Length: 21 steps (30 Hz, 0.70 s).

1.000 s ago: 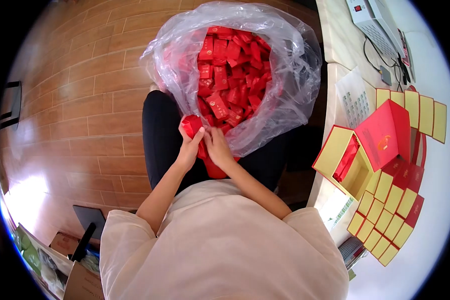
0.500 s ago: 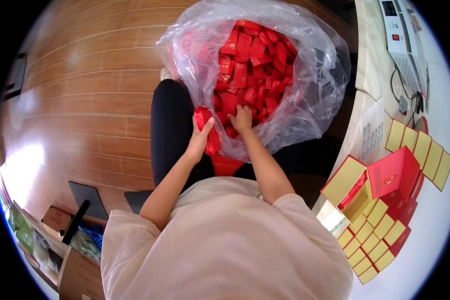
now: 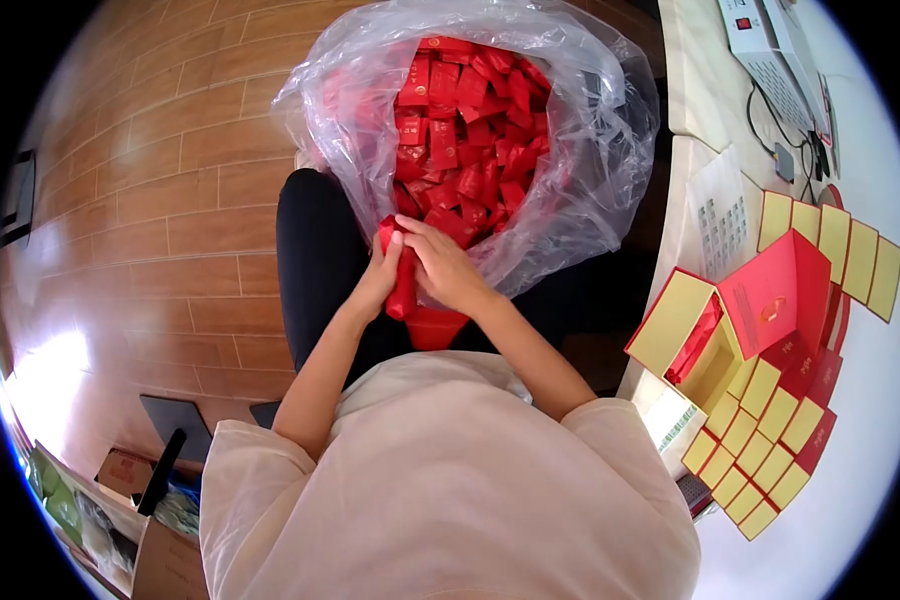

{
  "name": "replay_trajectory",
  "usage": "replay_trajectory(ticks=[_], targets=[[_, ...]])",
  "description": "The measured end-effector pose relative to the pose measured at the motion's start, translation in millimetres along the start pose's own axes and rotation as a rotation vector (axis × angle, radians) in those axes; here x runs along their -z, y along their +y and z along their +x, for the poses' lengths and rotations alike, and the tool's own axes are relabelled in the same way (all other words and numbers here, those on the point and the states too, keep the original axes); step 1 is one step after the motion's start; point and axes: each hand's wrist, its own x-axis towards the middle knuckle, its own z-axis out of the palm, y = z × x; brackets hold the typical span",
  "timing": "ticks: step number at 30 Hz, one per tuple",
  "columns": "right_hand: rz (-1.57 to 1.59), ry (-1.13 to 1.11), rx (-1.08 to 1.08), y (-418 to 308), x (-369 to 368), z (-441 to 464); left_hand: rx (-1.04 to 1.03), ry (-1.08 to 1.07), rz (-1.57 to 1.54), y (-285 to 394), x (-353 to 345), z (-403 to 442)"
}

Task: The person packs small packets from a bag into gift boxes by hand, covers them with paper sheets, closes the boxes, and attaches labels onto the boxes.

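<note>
My left hand (image 3: 374, 279) is wrapped round a long bundle of red packets (image 3: 401, 288), held upright over my lap at the near left edge of the bag. The fingers of my right hand (image 3: 440, 262) are at the bundle's top end; whether they pinch a packet there is hard to see. A large clear plastic bag (image 3: 597, 160) full of loose red packets (image 3: 442, 144) stands open just beyond both hands. Between my legs, below the bundle, lies something red (image 3: 435, 328).
On the table (image 3: 682, 185) at the right are an open red and gold box (image 3: 673, 325) with red packets inside, rows of gold-and-red boxes (image 3: 753, 440), a printed sheet (image 3: 720, 215) and a white machine (image 3: 770, 60) with cables. Cartons (image 3: 170, 562) stand at the lower left.
My right hand has come back from among the packets in the bag to the top of the bundle in my left hand. The whole view has shifted as my head moved.
</note>
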Motion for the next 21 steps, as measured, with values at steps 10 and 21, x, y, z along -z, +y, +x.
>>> replay_trajectory(ticks=[10,21], targets=[[-0.016,-0.074,-0.824,105.4,-41.0,-31.8,0.212,-0.023,-0.514,27.4,0.9,-9.2],[-0.408,-0.325,-0.652,91.7,-34.6,-37.7,0.201,-0.029,-0.491,41.8,2.8,-23.9]])
